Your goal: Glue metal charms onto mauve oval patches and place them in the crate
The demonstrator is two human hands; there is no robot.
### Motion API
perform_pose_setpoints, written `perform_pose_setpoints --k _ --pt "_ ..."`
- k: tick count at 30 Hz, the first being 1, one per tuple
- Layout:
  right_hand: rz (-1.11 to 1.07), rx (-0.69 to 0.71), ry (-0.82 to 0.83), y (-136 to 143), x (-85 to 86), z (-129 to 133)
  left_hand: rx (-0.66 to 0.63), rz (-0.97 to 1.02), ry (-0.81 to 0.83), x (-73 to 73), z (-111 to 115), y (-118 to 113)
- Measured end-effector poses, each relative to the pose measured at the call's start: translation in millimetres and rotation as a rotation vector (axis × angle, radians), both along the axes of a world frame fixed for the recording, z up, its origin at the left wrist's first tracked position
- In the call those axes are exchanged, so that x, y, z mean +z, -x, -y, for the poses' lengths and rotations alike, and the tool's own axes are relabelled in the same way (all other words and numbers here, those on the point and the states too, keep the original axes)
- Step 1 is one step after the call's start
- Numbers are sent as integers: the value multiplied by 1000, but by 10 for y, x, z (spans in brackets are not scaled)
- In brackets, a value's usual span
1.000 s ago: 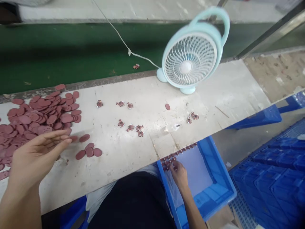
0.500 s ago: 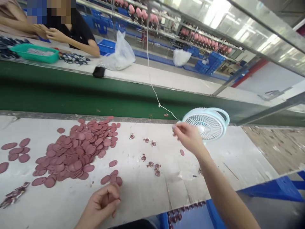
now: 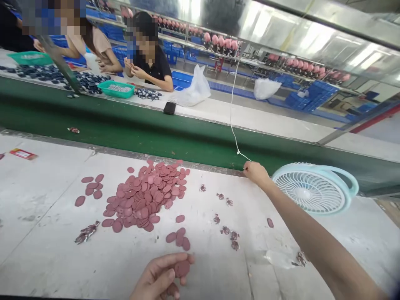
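My left hand (image 3: 162,277), low in the middle of the view, pinches a dark red oval disc (image 3: 182,268) between thumb and fingers. Above it on the white table lie several loose discs (image 3: 179,238), and a large pile of the same discs (image 3: 143,193) spreads up and to the left. My right hand (image 3: 256,173) is stretched out over the table's far edge beside the green belt, its fingers pinched together; a small dark bit shows at the fingertips, too small to name. Small dark red-and-silver pieces (image 3: 225,230) lie scattered between my hands.
A light blue fan (image 3: 303,193) stands right of my right hand, with a white cord (image 3: 233,121) hanging beside it. Beyond the green belt (image 3: 125,129), people sit at another table with green trays (image 3: 116,89), a plastic bag (image 3: 196,89) and a black object (image 3: 169,108).
The view has swung left, bringing more people into sight. My right hand has reached farther out to the belt's edge. A disc now shows in my left hand.
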State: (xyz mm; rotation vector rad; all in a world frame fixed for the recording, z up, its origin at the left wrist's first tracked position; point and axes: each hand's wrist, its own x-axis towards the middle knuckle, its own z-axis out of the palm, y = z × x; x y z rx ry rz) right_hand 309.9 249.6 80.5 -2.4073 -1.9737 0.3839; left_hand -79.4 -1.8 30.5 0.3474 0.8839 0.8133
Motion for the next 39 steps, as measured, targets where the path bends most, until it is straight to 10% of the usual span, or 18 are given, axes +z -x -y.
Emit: perform_pose_setpoints --k 6,13,20,26,31,39 --pt "-286 145 80 374 -146 1004 23 59 62 38 -15 -161" --pt "-705 -125 -140 569 -224 2177 -100 74 60 -34 80 -356" --pt "-1526 -502 -340 756 -647 3163 -142 98 100 -212 143 -457" --pt "-2851 -872 -451 566 -908 3218 -183 162 92 -170 171 -588" --pt "-2780 -888 -388 520 -738 3013 -177 193 99 -112 201 -661" --pt "-1764 -597 -425 1353 -315 3182 -153 226 103 -66 280 -767"
